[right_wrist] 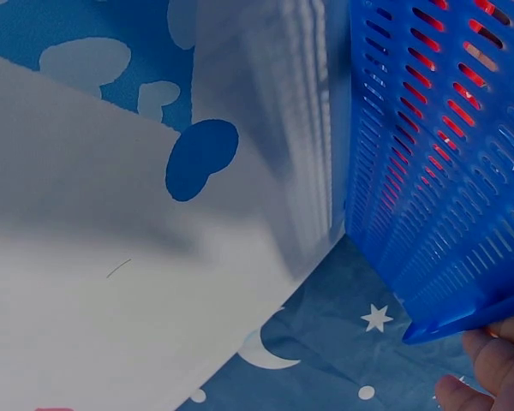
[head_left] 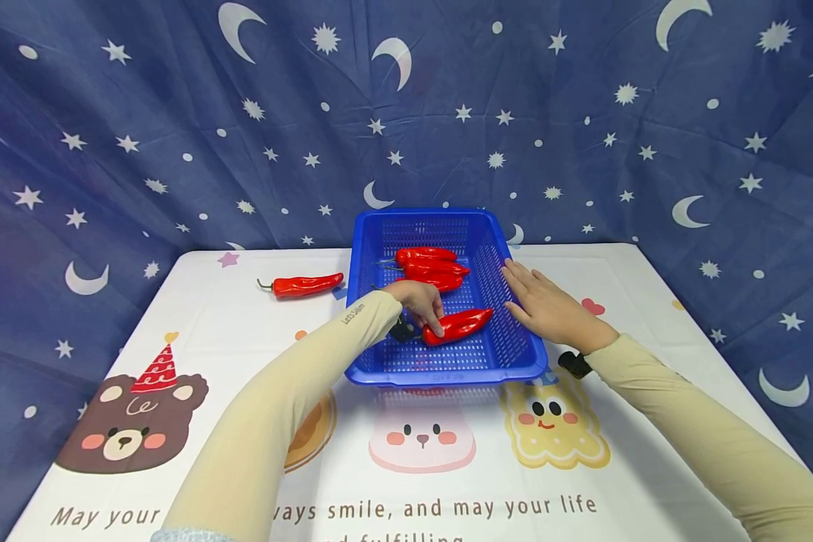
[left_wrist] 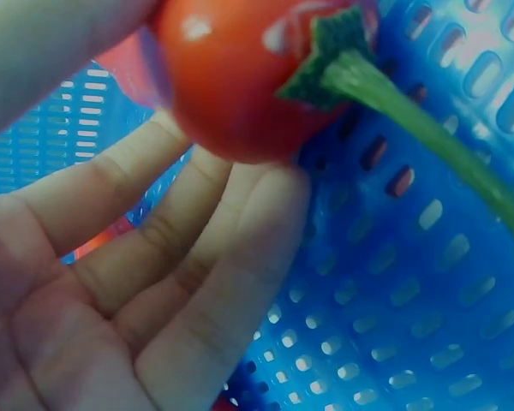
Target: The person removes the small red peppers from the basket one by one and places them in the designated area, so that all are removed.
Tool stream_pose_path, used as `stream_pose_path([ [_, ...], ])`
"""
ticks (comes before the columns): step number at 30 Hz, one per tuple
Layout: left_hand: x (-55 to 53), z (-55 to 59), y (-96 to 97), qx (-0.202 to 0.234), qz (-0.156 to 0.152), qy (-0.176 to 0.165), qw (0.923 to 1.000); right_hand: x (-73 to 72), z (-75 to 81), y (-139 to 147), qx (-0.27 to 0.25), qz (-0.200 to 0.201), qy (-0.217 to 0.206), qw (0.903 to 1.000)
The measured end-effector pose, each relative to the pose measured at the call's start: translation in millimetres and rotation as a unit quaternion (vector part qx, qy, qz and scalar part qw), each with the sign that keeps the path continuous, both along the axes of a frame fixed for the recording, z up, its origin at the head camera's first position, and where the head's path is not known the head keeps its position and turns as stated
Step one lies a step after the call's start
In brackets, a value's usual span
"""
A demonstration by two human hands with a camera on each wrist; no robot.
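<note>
Inside a blue plastic basket (head_left: pixel 447 376), my left hand (head_left: pixel 420 299) pinches a red pepper (head_left: pixel 464 325) at its stem end, thumb on one side and fingers on the other. The left wrist view shows the green stem (left_wrist: pixel 428 141) pointing away from the palm. Several more red peppers (head_left: pixel 435 268) lie grouped toward the basket's back, one partly hidden by the left hand. My right hand (head_left: pixel 558 310) rests at the basket's right rim with its fingers extended. In the right wrist view its fingertips (right_wrist: pixel 497 364) touch the rim beside the slotted wall (right_wrist: pixel 445 188).
One red pepper (head_left: pixel 308 284) lies on the tablecloth left of the basket, stem pointing left. The white tablecloth (head_left: pixel 230 316) carries printed cartoon figures and lettering. Behind the table hangs a dark blue curtain (head_left: pixel 447 75) with moons and stars, close to the basket's back.
</note>
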State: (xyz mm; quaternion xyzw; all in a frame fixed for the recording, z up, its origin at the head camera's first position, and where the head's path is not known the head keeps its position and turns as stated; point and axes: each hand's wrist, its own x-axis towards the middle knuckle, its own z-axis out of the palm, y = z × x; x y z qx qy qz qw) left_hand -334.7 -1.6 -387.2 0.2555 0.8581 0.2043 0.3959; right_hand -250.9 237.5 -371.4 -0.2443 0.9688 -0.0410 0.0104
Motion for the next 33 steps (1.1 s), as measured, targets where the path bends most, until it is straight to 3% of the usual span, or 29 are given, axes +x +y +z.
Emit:
stream_pose_path([
  [7,0.6,2.1,-0.7,-0.002,-0.003,-0.006,1.0000,0.2,-0.1,0.5,-0.001,0.000,0.001,1.0000],
  [18,-2.5,3.3,-1.6,-0.003,-0.002,-0.043,0.9991,0.1,-0.6,1.0,0.000,-0.003,0.000,1.0000],
  [33,-1.2,4.6,-2.2,0.003,-0.004,-0.042,0.9991,0.0,-0.8,1.0,0.000,0.002,0.004,1.0000],
])
